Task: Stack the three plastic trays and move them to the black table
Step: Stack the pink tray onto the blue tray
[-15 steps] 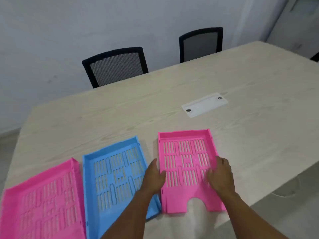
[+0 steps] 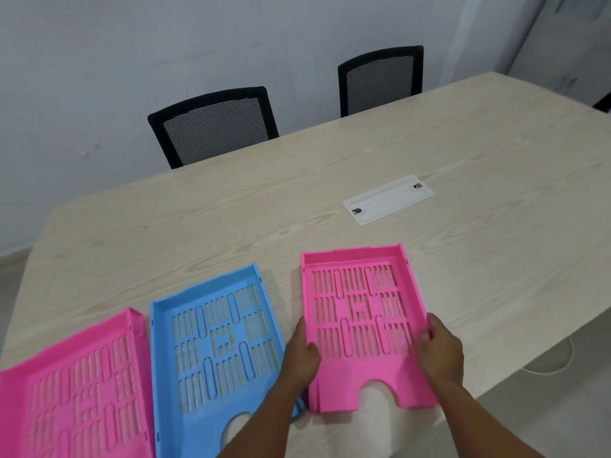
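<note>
On the near edge of the pale wooden table (image 2: 231,226), three slotted trays lie side by side, none yet stacked. Both hands hold the right pink tray (image 2: 358,312): the left hand (image 2: 302,353) is closed on its left rim and the right hand (image 2: 441,350) on its right rim. Whether its near end, which overhangs the table edge, has left the surface I cannot tell. Just left of it lies the blue tray (image 2: 215,345), and against that, at the far left, the left pink tray (image 2: 72,398), partly out of view. Judging by this layout, the task is at its very start: the held tray must go onto a neighbour, the third must join them, and the stack must be carried off. No black table is in sight. Two black chairs (image 2: 215,123) stand at the far side.
</note>
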Demonstrator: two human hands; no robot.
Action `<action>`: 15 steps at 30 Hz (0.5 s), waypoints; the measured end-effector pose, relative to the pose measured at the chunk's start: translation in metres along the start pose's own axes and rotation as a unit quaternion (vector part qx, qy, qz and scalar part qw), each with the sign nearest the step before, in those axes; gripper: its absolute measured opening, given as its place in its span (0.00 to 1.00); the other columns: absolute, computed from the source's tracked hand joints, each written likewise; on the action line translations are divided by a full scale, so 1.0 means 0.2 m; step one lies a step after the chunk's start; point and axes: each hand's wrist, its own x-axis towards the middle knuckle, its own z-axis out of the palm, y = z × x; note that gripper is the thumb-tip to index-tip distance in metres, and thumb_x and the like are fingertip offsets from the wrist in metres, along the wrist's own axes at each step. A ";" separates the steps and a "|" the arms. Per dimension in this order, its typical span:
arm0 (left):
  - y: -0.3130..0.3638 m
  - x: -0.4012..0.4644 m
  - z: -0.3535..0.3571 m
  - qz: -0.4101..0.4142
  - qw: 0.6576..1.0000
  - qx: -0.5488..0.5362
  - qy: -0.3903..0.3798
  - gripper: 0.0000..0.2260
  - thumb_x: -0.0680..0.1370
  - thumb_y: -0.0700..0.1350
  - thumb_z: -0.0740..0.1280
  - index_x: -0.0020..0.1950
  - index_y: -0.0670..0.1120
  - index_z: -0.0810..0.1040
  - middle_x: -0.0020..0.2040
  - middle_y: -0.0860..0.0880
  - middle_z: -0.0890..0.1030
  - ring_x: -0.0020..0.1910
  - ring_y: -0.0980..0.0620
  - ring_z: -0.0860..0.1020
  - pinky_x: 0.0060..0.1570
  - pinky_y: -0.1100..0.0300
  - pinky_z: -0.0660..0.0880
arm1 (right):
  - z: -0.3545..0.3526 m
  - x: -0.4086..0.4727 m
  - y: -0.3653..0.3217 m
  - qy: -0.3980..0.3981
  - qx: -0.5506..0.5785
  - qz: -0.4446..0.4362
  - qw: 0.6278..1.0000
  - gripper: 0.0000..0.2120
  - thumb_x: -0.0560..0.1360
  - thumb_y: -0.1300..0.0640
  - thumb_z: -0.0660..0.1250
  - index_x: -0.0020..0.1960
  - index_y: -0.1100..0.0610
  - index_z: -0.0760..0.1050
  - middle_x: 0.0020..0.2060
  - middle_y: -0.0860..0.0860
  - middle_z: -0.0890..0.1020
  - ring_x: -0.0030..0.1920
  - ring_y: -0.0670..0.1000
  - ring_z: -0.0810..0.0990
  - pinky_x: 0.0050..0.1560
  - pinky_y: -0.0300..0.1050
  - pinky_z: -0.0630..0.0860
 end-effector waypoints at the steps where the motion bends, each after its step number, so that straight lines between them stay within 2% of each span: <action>1: 0.00 0.00 -0.01 0.006 1.000 -0.008 0.003 0.26 0.79 0.39 0.54 0.76 0.57 0.61 0.68 0.47 0.77 0.62 0.49 0.78 0.64 0.47 0.77 | -0.01 0.01 0.00 0.005 0.003 -0.006 1.000 0.09 0.77 0.66 0.58 0.41 0.58 0.70 0.29 0.55 0.76 0.30 0.57 0.76 0.33 0.49 0.74; 2: 0.02 0.00 -0.01 0.012 1.000 -0.015 0.008 0.25 0.80 0.39 0.54 0.76 0.58 0.62 0.67 0.48 0.78 0.61 0.50 0.79 0.62 0.47 0.78 | -0.02 0.01 -0.01 0.009 0.004 -0.011 1.000 0.09 0.77 0.66 0.58 0.40 0.58 0.70 0.29 0.56 0.76 0.30 0.57 0.76 0.32 0.48 0.73; 5: 0.08 -0.01 -0.05 0.037 0.998 -0.041 0.026 0.22 0.82 0.38 0.55 0.71 0.59 0.68 0.54 0.52 0.84 0.47 0.53 0.85 0.48 0.51 0.84 | -0.03 0.02 -0.06 0.021 0.008 -0.032 0.999 0.09 0.77 0.65 0.59 0.38 0.58 0.70 0.28 0.57 0.76 0.29 0.58 0.76 0.31 0.49 0.73; 6: 0.09 -0.01 -0.07 0.048 0.997 -0.050 0.034 0.22 0.82 0.38 0.55 0.71 0.60 0.69 0.53 0.52 0.84 0.45 0.53 0.85 0.46 0.51 0.84 | -0.03 0.02 -0.08 0.026 0.010 -0.038 0.999 0.09 0.76 0.65 0.59 0.38 0.58 0.70 0.27 0.57 0.76 0.29 0.59 0.76 0.32 0.50 0.73; 9: 0.10 -0.04 -0.11 0.067 0.993 -0.074 0.063 0.24 0.82 0.37 0.55 0.73 0.58 0.68 0.59 0.52 0.83 0.47 0.55 0.85 0.52 0.50 0.83 | -0.05 0.00 -0.15 0.039 0.011 -0.066 0.997 0.09 0.76 0.65 0.60 0.37 0.59 0.70 0.26 0.57 0.75 0.28 0.59 0.75 0.31 0.51 0.73; 13: 0.11 -0.09 -0.18 0.083 0.986 -0.098 0.105 0.24 0.82 0.37 0.55 0.77 0.54 0.63 0.71 0.51 0.75 0.60 0.59 0.79 0.63 0.59 0.75 | -0.06 0.00 -0.28 0.043 0.005 -0.103 0.994 0.08 0.76 0.65 0.60 0.38 0.59 0.70 0.27 0.58 0.77 0.28 0.60 0.76 0.32 0.53 0.75; 14: 0.11 -0.10 -0.21 0.085 0.984 -0.105 0.117 0.24 0.82 0.37 0.55 0.78 0.52 0.63 0.71 0.52 0.74 0.60 0.59 0.78 0.62 0.62 0.74 | -0.06 0.00 -0.31 0.042 0.001 -0.113 0.993 0.08 0.76 0.64 0.60 0.38 0.59 0.70 0.28 0.58 0.77 0.29 0.61 0.77 0.32 0.54 0.76; 15: 0.11 -0.11 -0.23 0.084 0.982 -0.114 0.128 0.24 0.82 0.36 0.55 0.78 0.51 0.62 0.70 0.53 0.74 0.54 0.62 0.78 0.56 0.68 0.74 | -0.05 0.00 -0.34 0.040 -0.003 -0.122 0.992 0.07 0.76 0.64 0.60 0.38 0.59 0.70 0.28 0.59 0.77 0.29 0.62 0.77 0.33 0.55 0.77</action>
